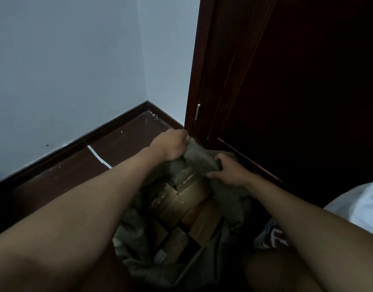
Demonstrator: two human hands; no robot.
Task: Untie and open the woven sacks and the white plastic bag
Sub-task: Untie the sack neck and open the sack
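A grey-brown woven sack (pixel 227 207) stands open on the floor between my forearms. Inside it lie several cardboard boxes (pixel 189 199), some taped. My left hand (pixel 173 146) grips the far edge of the sack's rolled rim. My right hand (pixel 229 171) grips the same rim a little nearer, fingers curled over the fabric. The stretch of rim (pixel 200 157) between the two hands is held up above the boxes. A white plastic bag (pixel 362 205) shows at the right edge, partly cut off by the frame.
A dark wooden door (pixel 297 91) stands just behind the sack on the right. A white strip (pixel 97 154) lies on the dark wood floor at the left, near the skirting board. A red-and-white printed item (pixel 272 237) lies beside the sack under my right forearm.
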